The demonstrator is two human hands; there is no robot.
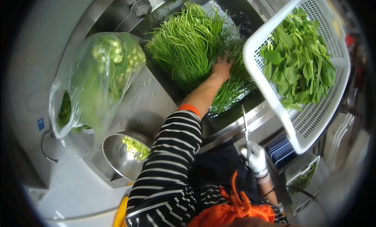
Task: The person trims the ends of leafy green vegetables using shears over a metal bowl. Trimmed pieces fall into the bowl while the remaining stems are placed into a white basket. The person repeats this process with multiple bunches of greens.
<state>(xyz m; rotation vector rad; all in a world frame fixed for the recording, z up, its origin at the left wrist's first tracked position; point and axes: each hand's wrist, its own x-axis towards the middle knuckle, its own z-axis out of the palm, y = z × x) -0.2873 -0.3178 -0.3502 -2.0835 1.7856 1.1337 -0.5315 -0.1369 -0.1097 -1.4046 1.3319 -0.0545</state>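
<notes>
My bare left hand (222, 67) reaches down into the wet green stalks in the sink; its fingertips are partly hidden among the dark wet greens. A thick bundle of thin green stalks (188, 42) lies just left of it, and looser wet stalks (230, 97) spread below it. My right hand (257, 159), in a white glove, is closed around a knife (246, 127) near the sink's front edge, its narrow blade pointing up towards the sink.
A white plastic basket (282, 109) of leafy greens (299, 59) stands at the right. On the left, a clear plastic bag (100, 80) of leafy vegetables rests on the steel counter (144, 95), above a metal bowl (117, 153) with chopped pale-green pieces. A metal strainer (141, 8) is at the sink's far left.
</notes>
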